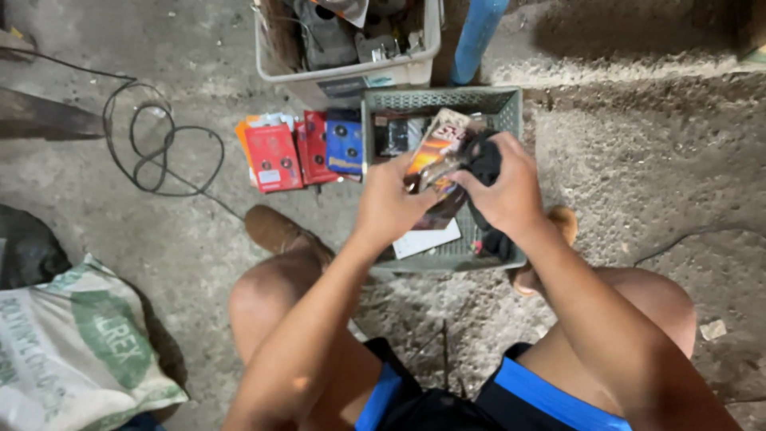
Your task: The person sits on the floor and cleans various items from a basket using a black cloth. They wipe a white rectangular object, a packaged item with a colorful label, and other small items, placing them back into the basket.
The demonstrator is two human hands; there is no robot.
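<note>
Left hand (392, 201): grip closed on the near edge of a glossy orange-and-dark printed packet (435, 156), thumb on top. Right hand (507, 190): grip closed round a bunched black cloth-like item (483, 164), pressed against the packet's right side. Can't tell whether the black item is part of the packet or separate. Both hands sit over the grey-green plastic mesh basket (431, 100), which is the landmark for everything else.

Packet is held tilted above the basket's middle, not resting on anything. Under it, inside the basket: a white flat card or paper (427, 239) toward the near wall, plus dark small items near the far-left corner, too shadowed to identify.

Just left of the basket, on the concrete floor (638, 160): row of small boxes, red cardboard boxes (275, 156) w/ a blue box (345, 145) touching the basket's left wall. Further left, well apart: coiled black cable (155, 148). Beyond the basket's far wall, touching or nearly so: pale plastic crate (351, 76) full of dark mixed hardware. A blue pipe (477, 32) stands just right of that crate.

Person squats; brown sandals at the basket's near-left (275, 229) and near-right corners. Knees and blue-trimmed dark shorts (415, 399) nearer the camera. Far near-left of the basket: white-and-green woven sack (72, 351).

Nothing blocks the hands; the forearms cover the basket's near rim.
</note>
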